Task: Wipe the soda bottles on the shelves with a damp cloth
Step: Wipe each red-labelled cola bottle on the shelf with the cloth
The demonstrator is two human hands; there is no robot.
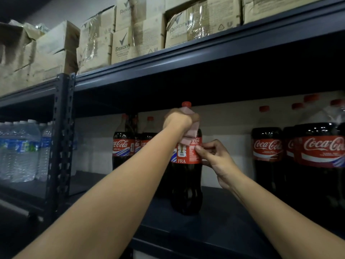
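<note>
A large cola bottle (186, 184) with a red cap and red label stands upright near the front of the dark shelf (214, 227). My left hand (177, 120) grips a pink cloth (188, 136) around the bottle's neck and shoulder, just under the cap. My right hand (214, 157) holds the bottle at its label from the right side, thumb on the front. More cola bottles stand behind at the left (122, 144) and in a group at the right (321, 161).
Packs of water bottles (24, 150) fill the neighbouring bay at left, beyond a dark metal upright (62, 137). Cardboard boxes (138, 30) line the shelf above, whose beam (186, 58) hangs low over the bottle caps. A white wall lies behind.
</note>
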